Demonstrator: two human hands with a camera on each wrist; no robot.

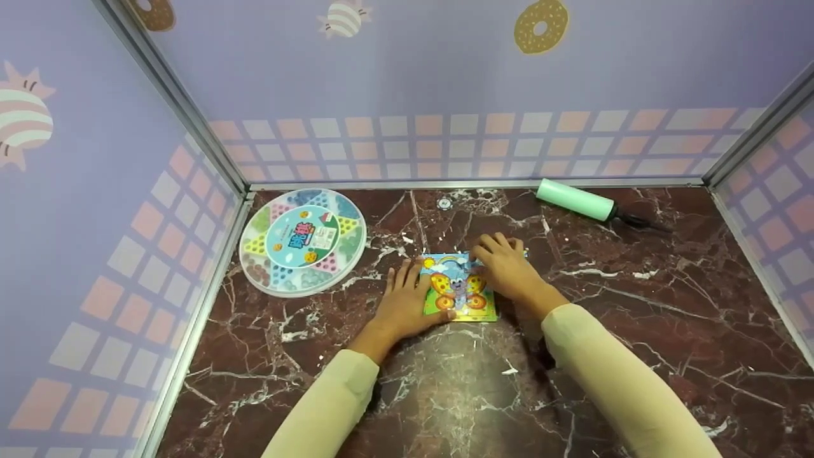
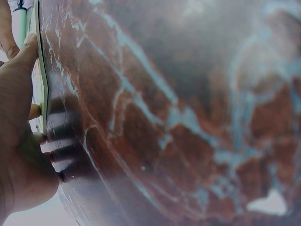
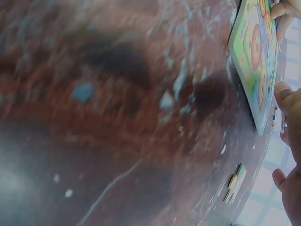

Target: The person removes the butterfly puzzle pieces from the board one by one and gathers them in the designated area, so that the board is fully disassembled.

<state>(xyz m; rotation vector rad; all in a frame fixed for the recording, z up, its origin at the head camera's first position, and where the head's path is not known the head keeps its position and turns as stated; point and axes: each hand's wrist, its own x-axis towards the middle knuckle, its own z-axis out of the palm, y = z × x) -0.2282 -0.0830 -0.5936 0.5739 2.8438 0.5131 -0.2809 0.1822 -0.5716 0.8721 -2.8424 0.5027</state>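
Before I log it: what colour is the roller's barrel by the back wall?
Mint green roller, clearest in head view.

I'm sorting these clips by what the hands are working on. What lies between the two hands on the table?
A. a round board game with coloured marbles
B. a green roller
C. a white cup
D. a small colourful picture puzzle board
D: the left hand and right hand rest at the sides of the puzzle board, while the round game and roller lie apart.
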